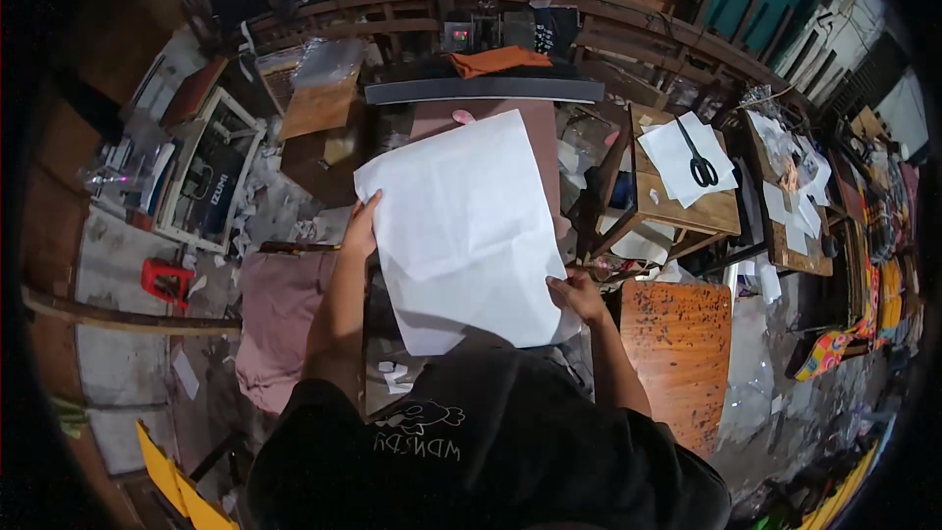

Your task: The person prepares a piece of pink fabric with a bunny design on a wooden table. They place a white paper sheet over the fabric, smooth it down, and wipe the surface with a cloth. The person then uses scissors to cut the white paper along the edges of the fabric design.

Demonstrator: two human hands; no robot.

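A large white sheet of paper (461, 226), lightly creased, is spread out between my two hands in front of my body. My left hand (363, 226) grips its left edge, near the far left corner. At the near right edge my right hand (581, 294) pinches it, thumb on top. Beneath the sheet is a flat mauve surface (543, 147), mostly hidden. A small pink piece (463, 117) lies just past the sheet's far edge.
Beyond the sheet runs a grey bar (481, 90) with an orange cloth (500, 62) on it. To the right, a wooden table (702, 216) carries white papers (677, 157) and black scissors (703, 171). Mauve fabric (280, 324) lies left; a red stool (167, 282) stands farther left.
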